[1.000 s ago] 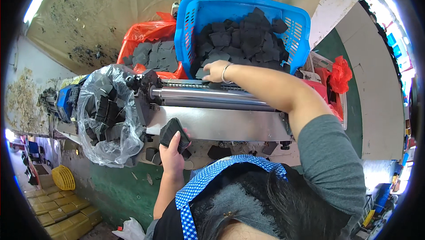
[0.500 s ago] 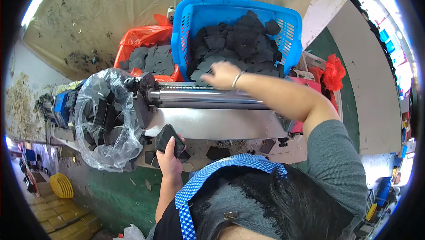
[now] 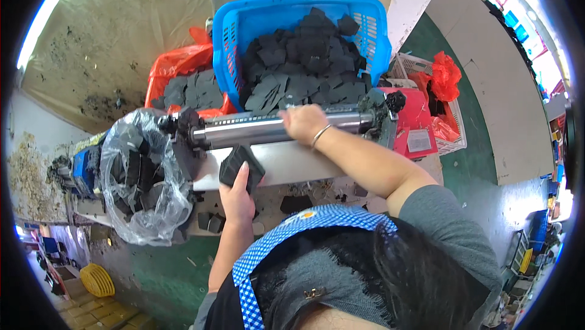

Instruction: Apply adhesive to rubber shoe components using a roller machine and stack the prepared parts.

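Note:
My left hand grips a stack of black sheet pieces, thumb laid along its face, in front of the machine's metal plate. Above the shiny metal roller is my right hand, its fingers curled together. Whatever they hold, if anything, is too hidden to make out. Just behind the roller, a blue plastic basket holds a heap of loose black pieces.
A clear plastic bag of black pieces sits left of the roller. Behind it lies a red bag with more pieces. On the right are the machine's red cover and a white crate with red bags. Scraps lie below the plate.
My right hand has drawn back from the basket's pieces to the roller, its fingers closing. My left hand has lifted the stack slightly toward the plate. The view has shifted a little.

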Demonstrator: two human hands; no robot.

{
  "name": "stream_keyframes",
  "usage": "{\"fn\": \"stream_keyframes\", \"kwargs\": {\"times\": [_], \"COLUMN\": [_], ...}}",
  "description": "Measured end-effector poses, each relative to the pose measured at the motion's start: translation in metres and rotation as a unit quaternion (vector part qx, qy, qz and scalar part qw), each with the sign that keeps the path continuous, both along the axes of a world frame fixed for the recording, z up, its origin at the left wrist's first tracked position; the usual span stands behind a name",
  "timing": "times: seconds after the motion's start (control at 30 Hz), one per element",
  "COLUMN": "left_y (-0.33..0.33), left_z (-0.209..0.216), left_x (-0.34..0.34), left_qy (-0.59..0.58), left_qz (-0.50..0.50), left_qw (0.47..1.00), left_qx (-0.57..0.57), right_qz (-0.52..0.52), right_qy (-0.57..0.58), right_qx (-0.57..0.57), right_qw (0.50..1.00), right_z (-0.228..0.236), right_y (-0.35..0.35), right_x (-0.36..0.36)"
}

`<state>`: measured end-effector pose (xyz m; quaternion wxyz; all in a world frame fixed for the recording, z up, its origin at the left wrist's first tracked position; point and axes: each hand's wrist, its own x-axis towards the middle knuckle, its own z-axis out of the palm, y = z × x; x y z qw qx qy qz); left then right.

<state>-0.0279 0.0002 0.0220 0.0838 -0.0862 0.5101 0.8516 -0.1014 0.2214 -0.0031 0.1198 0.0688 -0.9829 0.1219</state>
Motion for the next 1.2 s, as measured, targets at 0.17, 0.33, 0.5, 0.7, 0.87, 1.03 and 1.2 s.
{"fn": "stream_keyframes", "kwargs": {"times": [0.17, 0.33, 0.5, 0.7, 0.87, 1.03, 1.2], "left_y": [0.01, 0.008, 0.001, -0.005, -0.011, -0.011, -0.007], "left_z": [0.002, -0.011, -0.023, -0.028, -0.027, -0.013, -0.013], "left_x": [0.004, 0.015, 0.024, 0.024, 0.018, 0.016, 0.02], "left_qy": [0.037, 0.026, 0.013, -0.057, -0.021, -0.049, -0.037], "left_qz": [-0.015, -0.033, -0.031, -0.01, -0.005, 0.002, 0.002], "left_qw": [0.999, 0.998, 0.999, 0.998, 0.997, 0.998, 0.999], "left_qx": [-0.015, -0.055, -0.042, 0.007, -0.075, -0.04, -0.034], "right_qz": [-0.09, 0.0, -0.026, -0.111, 0.01, -0.1, -0.16], "right_qy": [0.093, -0.078, -0.309, -0.501, -0.293, -0.418, -0.36], "right_qx": [-0.048, -0.397, -0.502, -0.652, -0.38, -0.58, -0.595], "right_qw": [0.99, 0.914, 0.807, 0.558, 0.877, 0.692, 0.7], "right_z": [0.004, 0.025, 0.002, 0.008, 0.017, 0.009, 0.004], "right_y": [0.048, -0.026, -0.057, -0.053, -0.044, -0.023, -0.018], "right_x": [0.01, 0.079, 0.103, 0.092, 0.094, 0.082, 0.082]}}
